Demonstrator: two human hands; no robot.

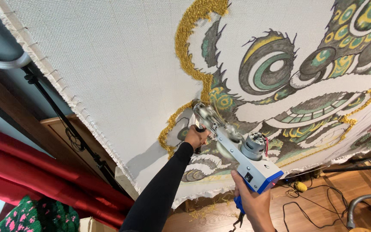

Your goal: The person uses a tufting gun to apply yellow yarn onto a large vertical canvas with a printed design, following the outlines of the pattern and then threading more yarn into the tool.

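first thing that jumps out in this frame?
The big white woven cloth stretched on a frame, drawn with a green-eyed lion-dance face partly tufted in gold yarn. At centre, both hands press a grey-and-blue tufting gun against it: left hand forward, right hand on the rear handle.

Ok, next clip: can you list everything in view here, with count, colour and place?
cloth: one, white, stretched across most of the view, printed with a green, grey and yellow beast design
tufted yarn: yellow outline, on the cloth above and left of the gun
tufting gun: one, silver with blue base, tip against the cloth
frame bar: one, black, along the cloth's left edge
drape: red, lower left
yarn ball: one, yellow, on the wooden floor at right
cables: black, on the floor
yarn scraps: yellow, on the floor below the cloth
left hand: black sleeve, holding the gun's front grip
right hand: bare, holding the rear handle
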